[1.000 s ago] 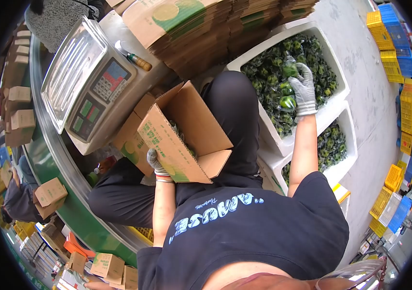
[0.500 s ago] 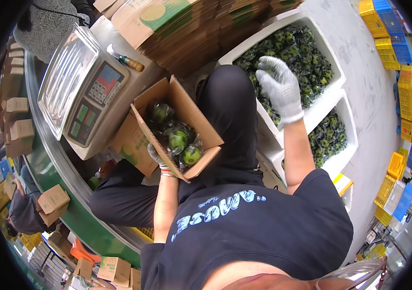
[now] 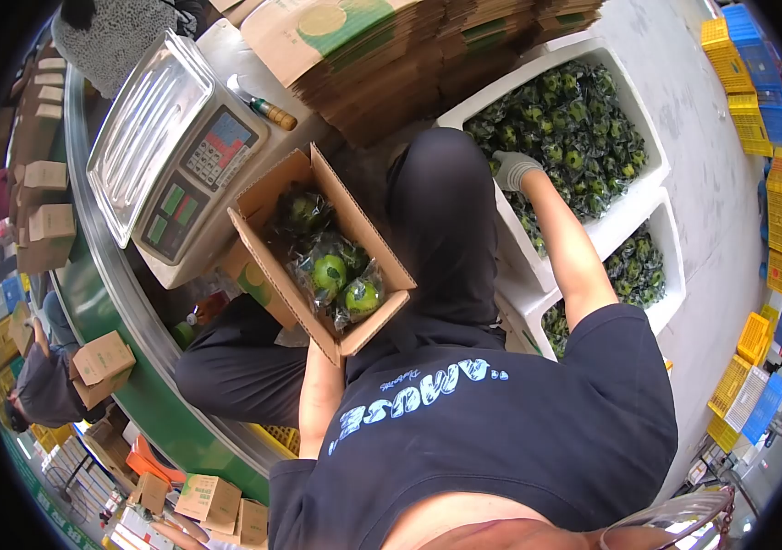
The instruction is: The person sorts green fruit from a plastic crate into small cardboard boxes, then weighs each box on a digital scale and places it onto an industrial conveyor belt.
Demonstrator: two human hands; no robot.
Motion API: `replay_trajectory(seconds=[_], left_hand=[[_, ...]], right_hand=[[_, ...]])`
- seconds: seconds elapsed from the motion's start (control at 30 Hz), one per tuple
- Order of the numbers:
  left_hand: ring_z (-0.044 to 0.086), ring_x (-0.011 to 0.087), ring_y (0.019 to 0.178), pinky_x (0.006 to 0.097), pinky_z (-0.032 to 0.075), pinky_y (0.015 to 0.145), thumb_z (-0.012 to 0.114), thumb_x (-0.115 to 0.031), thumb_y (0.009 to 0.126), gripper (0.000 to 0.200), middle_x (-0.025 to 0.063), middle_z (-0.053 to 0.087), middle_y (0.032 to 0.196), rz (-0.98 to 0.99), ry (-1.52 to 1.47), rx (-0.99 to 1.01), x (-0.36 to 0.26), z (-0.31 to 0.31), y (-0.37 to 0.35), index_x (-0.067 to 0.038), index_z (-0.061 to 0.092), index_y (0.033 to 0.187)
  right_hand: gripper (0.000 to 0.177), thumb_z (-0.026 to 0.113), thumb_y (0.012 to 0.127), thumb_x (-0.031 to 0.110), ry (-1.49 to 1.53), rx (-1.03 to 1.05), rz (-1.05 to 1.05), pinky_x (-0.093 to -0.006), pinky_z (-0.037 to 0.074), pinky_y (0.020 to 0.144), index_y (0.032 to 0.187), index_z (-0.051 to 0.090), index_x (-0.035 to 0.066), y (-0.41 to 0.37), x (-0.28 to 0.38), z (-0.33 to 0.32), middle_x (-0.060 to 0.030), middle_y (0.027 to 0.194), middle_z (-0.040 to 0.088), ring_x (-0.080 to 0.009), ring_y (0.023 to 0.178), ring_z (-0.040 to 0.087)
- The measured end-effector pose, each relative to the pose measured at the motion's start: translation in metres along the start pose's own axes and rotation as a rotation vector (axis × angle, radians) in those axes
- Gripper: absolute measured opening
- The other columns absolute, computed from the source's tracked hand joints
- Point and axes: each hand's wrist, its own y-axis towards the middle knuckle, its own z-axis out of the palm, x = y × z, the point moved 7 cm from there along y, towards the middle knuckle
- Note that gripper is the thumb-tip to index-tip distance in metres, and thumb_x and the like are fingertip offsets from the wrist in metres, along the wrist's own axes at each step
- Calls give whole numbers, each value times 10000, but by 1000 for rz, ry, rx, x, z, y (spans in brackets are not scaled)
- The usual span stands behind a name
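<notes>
A cardboard box (image 3: 368, 197) without a lid, tilted over my lap, holds several green round fruits (image 3: 329, 273) wrapped in clear plastic. My left forearm (image 3: 316, 390) runs up under the near end of this box; the hand supporting it is hidden behind the cardboard. In its grey-white glove, my right hand (image 3: 517, 171) reaches down at the inner side of a white foam crate (image 3: 655, 151), touching the wrapped green fruit (image 3: 574, 119) heaped there. Its fingertips are sunk among the fruit and do not show.
A second foam crate (image 3: 672, 247) of the same fruit stands nearer me. A scale (image 3: 176, 170) and a wooden-handled knife (image 3: 274, 114) lie at left. Flattened cartons (image 3: 363, 69) are stacked ahead. A green conveyor (image 3: 134, 353) curves along the left, with a co-worker (image 3: 47, 367) beyond it.
My right hand has dropped from above the crate down into the fruit. The cardboard box has shifted slightly and now covers my left hand. The whole view has swung a little.
</notes>
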Motion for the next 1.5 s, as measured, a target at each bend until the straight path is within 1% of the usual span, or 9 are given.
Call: replay_trajectory(seconds=[0.47, 0.7, 0.8, 0.9, 1.03, 1.1, 1.23, 1.43, 1.5], left_hand=[[576, 308, 1029, 463, 499, 865, 611, -475, 789, 635, 137, 570, 1185, 38, -63, -10, 0, -3, -3, -91, 485, 1279], [596, 308, 1017, 481, 484, 896, 612, -481, 795, 583, 130, 610, 1144, 4, -150, 161, -1, 5, 2, -73, 558, 1208], [600, 295, 1014, 471, 487, 896, 617, -487, 790, 587, 107, 617, 1137, -13, -139, 203, 0, 13, 5, -79, 560, 1207], [599, 295, 1023, 460, 512, 867, 681, -410, 739, 700, 147, 565, 1203, -78, -179, 149, 5, 32, 2, -53, 448, 1293], [594, 299, 1024, 463, 503, 878, 653, -435, 763, 695, 132, 557, 1214, -71, -252, 170, 4, 28, -3, -79, 433, 1318], [534, 326, 1118, 502, 444, 945, 628, -510, 755, 746, 136, 535, 1235, -69, -295, 228, -2, 48, -14, -89, 414, 1333], [487, 369, 1161, 528, 389, 991, 599, -612, 713, 853, 150, 498, 1260, 81, -313, 381, -47, 90, -39, -92, 376, 1351], [511, 360, 1132, 496, 424, 963, 595, -623, 707, 870, 164, 490, 1259, 269, -418, 356, -92, 93, -25, -59, 382, 1334], [563, 307, 1067, 446, 479, 902, 613, -545, 733, 769, 165, 551, 1180, 292, -491, 424, -107, 100, -20, -36, 447, 1284]], right_hand=[[405, 660, 782, 128, 1501, 296, -204, -276, 531, 649, 1164, 547, 58, -52, -60, 61, -28, 942, 640, -112, 764, 610], [770, 756, 644, 216, 1971, -239, -875, -408, 523, 845, 1320, 412, 83, -167, -27, -46, -119, 1209, 533, -312, 989, 596], [648, 768, 622, 129, 1992, 95, -821, -548, 496, 837, 1203, 489, 62, -219, 44, -84, -228, 1131, 536, -429, 1040, 543], [723, 767, 663, 167, 1639, 673, -1042, -413, 428, 950, 1275, 420, -3, -275, 159, -113, -172, 1214, 519, -306, 1118, 508], [675, 708, 739, 151, 1068, 241, -810, -268, 462, 788, 1322, 391, 30, -274, 212, -113, -118, 1206, 509, -111, 883, 550], [569, 627, 794, 89, 1264, 308, -841, -224, 475, 689, 1310, 398, 14, -287, 221, -116, -154, 1171, 532, -108, 783, 575], [444, 547, 851, 62, 1310, -313, -728, -277, 494, 734, 1273, 436, -17, -282, 161, -143, -175, 1152, 542, -173, 806, 607], [510, 631, 827, 72, 283, -890, -451, -298, 441, 886, 1293, 436, -1, -203, 64, -134, -160, 1223, 516, -194, 1102, 509], [616, 650, 776, 23, 847, -776, -640, -306, 434, 899, 1333, 386, 5, -241, 120, -136, -162, 1273, 480, -222, 1145, 483]])
